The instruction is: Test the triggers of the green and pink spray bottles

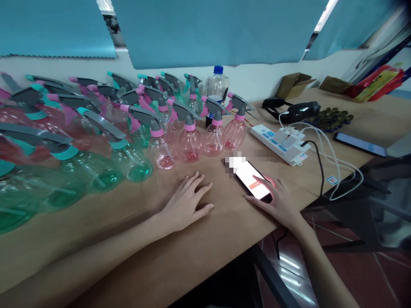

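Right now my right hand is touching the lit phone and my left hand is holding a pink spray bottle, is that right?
Not quite: the head view shows your left hand resting on the table with its fingers spread, holding nothing. Your right hand is touching the lit phone, as you say.

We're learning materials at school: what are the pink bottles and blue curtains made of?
The pink bottles look like shiny plastic, since they're see-through with bright glints. The curtains look like smooth, dull cloth with zigzag edges, though they could be plastic sheet.
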The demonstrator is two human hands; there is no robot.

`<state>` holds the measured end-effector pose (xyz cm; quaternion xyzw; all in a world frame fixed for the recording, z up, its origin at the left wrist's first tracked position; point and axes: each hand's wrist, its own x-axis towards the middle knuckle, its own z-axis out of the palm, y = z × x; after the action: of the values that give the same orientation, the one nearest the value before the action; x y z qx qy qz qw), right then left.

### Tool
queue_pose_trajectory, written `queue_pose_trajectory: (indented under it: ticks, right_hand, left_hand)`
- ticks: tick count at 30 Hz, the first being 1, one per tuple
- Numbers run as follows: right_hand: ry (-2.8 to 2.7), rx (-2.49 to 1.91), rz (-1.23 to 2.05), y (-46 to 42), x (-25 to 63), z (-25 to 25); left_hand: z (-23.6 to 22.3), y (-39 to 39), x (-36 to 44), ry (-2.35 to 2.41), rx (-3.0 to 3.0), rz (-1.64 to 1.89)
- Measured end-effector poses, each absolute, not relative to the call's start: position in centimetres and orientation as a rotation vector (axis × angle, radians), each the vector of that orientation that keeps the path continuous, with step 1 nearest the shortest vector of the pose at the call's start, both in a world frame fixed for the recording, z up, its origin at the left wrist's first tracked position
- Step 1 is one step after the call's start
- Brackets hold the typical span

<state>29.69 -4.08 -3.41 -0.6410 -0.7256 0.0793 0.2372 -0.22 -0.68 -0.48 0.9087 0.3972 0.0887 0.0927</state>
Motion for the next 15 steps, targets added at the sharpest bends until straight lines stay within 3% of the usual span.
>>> queue_pose_trajectory:
  ticks: [11, 15]
  right_hand:
    - [-2.0, -1.749, 0.083, -2.8, 32.8, -5.4]
    - [-1.94, -1.833, 0.152, -4.3, 32.7, -2.9]
  left_hand:
    - [0.3, -7.5, -5.7, 1.319, 2.707, 0.272]
    - [1.1, -12.0, -10.7, 1.507, 2.607, 0.201]
